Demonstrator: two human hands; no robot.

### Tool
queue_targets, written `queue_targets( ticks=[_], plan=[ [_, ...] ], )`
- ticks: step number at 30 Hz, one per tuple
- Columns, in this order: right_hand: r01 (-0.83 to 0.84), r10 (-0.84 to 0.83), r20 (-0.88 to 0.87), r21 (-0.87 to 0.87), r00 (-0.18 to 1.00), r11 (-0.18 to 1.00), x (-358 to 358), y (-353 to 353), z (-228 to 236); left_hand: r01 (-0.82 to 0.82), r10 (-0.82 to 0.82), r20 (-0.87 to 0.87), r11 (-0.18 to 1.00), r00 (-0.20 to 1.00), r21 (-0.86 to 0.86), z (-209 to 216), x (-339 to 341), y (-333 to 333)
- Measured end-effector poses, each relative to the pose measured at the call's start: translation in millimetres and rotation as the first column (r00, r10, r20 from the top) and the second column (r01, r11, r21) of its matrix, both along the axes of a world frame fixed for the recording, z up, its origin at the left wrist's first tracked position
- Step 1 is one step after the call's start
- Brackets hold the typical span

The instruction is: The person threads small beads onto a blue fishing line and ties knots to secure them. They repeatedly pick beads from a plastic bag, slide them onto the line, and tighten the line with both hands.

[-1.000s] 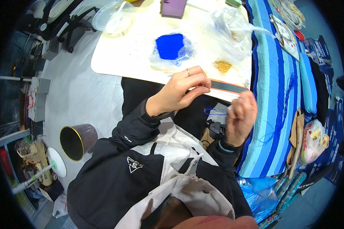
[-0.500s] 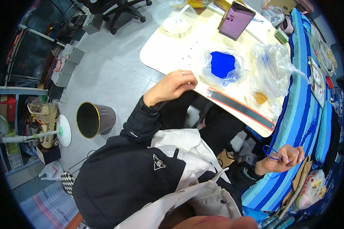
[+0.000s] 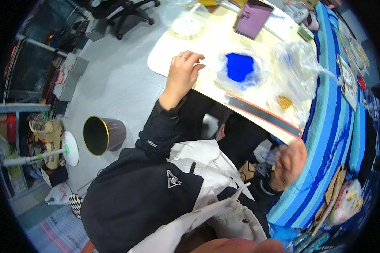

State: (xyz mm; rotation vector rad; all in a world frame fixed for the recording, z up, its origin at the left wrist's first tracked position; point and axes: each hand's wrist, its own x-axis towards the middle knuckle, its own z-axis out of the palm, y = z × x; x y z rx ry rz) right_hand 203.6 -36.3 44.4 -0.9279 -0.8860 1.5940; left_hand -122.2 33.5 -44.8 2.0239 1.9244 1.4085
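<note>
Head view: left hand is over the white table, thumb and forefinger parted, left of the bagged blue granules. Right hand is blurred; grip cannot be told. Pinch lightly; avoid jarring the granules.

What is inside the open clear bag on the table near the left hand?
Bright blue material shows inside the clear bag. The bag's bottom beneath it is covered and cannot be seen.
</note>
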Motion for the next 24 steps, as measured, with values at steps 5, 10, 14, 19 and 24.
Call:
queue_targets(
  ticks=[5, 10, 14, 19, 24],
  plan=[
    [-0.165, 0.187, 0.252, -0.106, 0.949, 0.981, -28.7, 13.9, -8.3, 0.646, -0.498, 0.616, 0.763, 0.61, -0.023, 45.4, 78.9, -42.1],
    [-0.189, 0.207, 0.269, -0.093, 0.941, 0.978, -30.2, 17.4, -17.0, 0.869, -0.273, 0.909, 0.468, 0.315, -0.16, 55.8, 122.2, -48.2],
    [-0.238, 0.255, 0.185, -0.107, 0.949, 0.965, -15.1, 19.0, -21.9, 0.763, -0.505, 0.697, 0.64, 0.509, -0.093, 49.4, 126.2, -41.7],
    [-0.198, 0.207, 0.151, -0.067, 0.967, 0.978, -7.7, 16.3, -26.9, 0.771, -0.573, 0.614, 0.63, 0.542, -0.092, 49.6, 125.4, -40.2],
    [-0.162, 0.169, 0.107, -0.069, 0.98, 0.984, -2.1, 16.5, -29.5, 0.778, -0.681, 0.471, 0.628, 0.561, -0.018, 49.1, 129.8, -35.8]
  ],
)
